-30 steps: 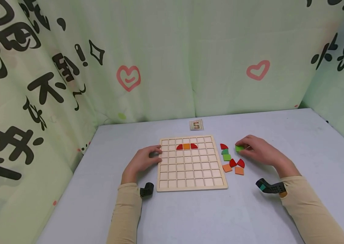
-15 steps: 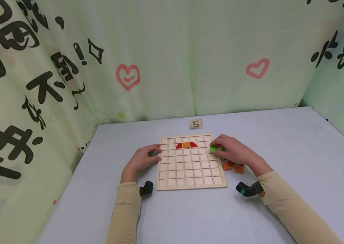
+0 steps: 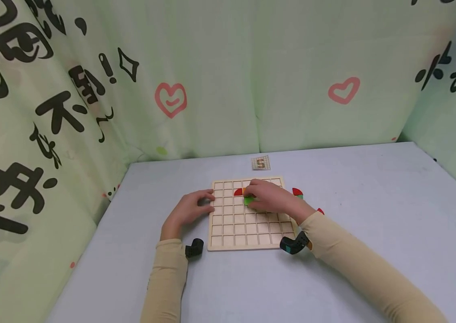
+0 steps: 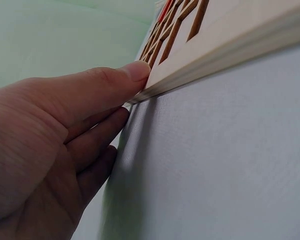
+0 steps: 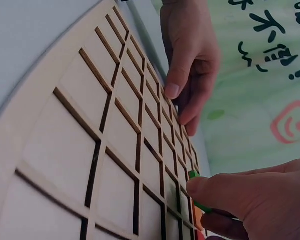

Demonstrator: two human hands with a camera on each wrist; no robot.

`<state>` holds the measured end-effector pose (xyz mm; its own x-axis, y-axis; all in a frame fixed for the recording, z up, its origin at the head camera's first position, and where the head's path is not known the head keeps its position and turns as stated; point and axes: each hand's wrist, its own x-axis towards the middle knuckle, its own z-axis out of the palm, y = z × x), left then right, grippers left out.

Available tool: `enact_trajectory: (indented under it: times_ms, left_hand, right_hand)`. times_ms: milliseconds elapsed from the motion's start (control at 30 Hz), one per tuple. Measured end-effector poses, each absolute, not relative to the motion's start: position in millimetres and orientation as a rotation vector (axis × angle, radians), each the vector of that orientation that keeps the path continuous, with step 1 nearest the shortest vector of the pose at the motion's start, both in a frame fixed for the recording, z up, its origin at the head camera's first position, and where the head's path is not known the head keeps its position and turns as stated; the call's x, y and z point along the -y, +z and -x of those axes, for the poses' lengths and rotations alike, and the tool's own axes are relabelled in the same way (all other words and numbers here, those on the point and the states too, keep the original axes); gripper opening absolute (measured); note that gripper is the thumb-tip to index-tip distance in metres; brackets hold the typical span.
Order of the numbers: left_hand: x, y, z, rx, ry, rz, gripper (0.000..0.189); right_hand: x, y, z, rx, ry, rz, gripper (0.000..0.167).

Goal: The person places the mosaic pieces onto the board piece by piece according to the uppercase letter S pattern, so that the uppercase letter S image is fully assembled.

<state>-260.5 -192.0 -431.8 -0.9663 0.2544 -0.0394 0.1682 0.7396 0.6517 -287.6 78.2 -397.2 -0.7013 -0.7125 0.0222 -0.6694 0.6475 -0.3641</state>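
A wooden grid board (image 3: 232, 242) lies on the table. My left hand (image 3: 190, 210) touches its left edge, with thumb and fingertips against the rim. In the left wrist view the left thumb (image 4: 136, 71) rests on the board's side, the other fingers beyond it. My right hand (image 3: 270, 197) pinches a green square tile (image 3: 248, 200) over the upper middle cells. In the right wrist view that tile sits between thumb and fingers, just at the grid. A red quarter-round tile (image 3: 238, 192) lies in the board's second row; the orange tile beside it is mostly hidden by the right hand.
Right of the board lie loose tiles, a red quarter-round (image 3: 297, 191) among them; the right forearm (image 3: 349, 251) hides others. A small printed card (image 3: 260, 163) lies behind the board. A pale green curtain (image 3: 220, 89) hangs behind the table.
My right hand has carried the green tile leftward from the loose pieces to above the board, below the orange tile. The left hand has stayed at the board's edge.
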Motion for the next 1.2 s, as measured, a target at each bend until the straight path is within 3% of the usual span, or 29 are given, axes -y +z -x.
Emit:
enact_trajectory:
  times_ms: [367,1200]
  left_hand:
    - [194,-430,262,-2.812,1.038,-0.376,0.030]
    - [193,-428,259,-2.808,1.050,-0.371,0.030]
  right_hand:
    - [-50,-405,297,-2.767,-0.484,1.151,0.026]
    - [-51,-408,297,-2.782,-0.536,1.095,0.023]
